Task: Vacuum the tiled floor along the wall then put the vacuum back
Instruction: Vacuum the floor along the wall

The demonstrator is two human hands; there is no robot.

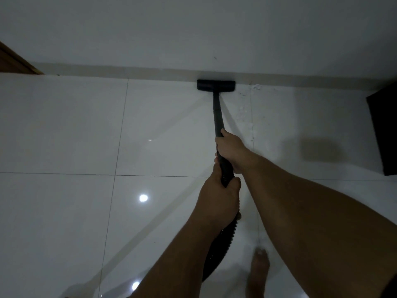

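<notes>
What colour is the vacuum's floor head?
Black, seen in the head view: floor head against the skirting.

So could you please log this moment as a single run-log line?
step: vacuuming along wall | left hand: gripping wand | right hand: gripping wand | head: at skirting | debris: right of head

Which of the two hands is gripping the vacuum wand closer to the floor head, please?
The right hand; it grips the wand nearer the floor head, ahead of the left hand.
</notes>
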